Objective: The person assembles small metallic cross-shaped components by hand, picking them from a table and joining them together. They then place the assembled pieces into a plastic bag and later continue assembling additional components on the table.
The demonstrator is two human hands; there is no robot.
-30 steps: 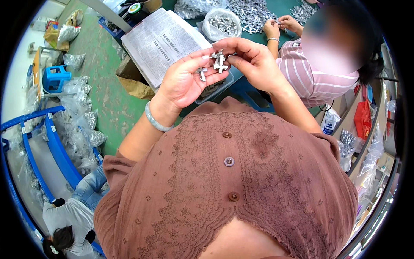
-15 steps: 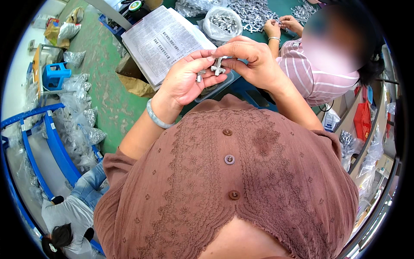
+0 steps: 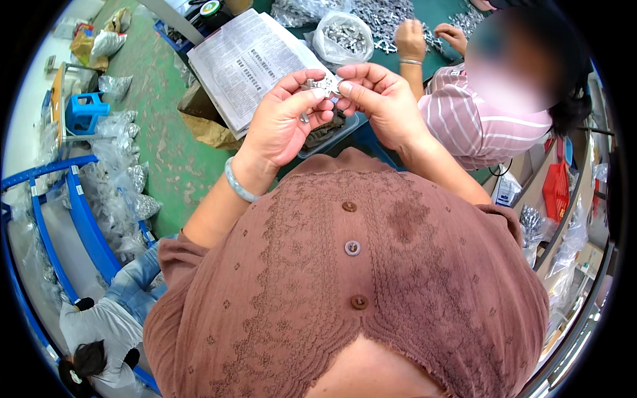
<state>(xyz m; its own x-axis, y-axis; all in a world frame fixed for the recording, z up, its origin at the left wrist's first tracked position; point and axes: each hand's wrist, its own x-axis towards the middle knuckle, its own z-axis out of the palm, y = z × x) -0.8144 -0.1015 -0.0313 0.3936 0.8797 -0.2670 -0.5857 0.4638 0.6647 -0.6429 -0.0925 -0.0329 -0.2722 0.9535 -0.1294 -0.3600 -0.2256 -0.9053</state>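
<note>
Between my two hands is a small silvery metal part (image 3: 326, 86) with short arms. My left hand (image 3: 286, 116) pinches it between thumb and forefinger. A second small metal piece (image 3: 304, 117) rests against the curled fingers of that hand. From the other side, the thumb and fingertips of my right hand (image 3: 381, 99) close on the same part. Below my hands shows the rim of a clear plastic tub (image 3: 360, 121), its contents dark and partly hidden.
Printed sheets (image 3: 249, 63) lie left of my hands, beside an open cardboard box (image 3: 199, 113). Beyond, a clear bag of metal parts (image 3: 343, 38) and a loose pile (image 3: 383, 20) cover the green table. A co-worker in a striped shirt (image 3: 458, 126) sits at right.
My right hand has turned and dropped, its thumb now on the metal part, which has shifted up and left. The co-worker's hands have moved apart.
</note>
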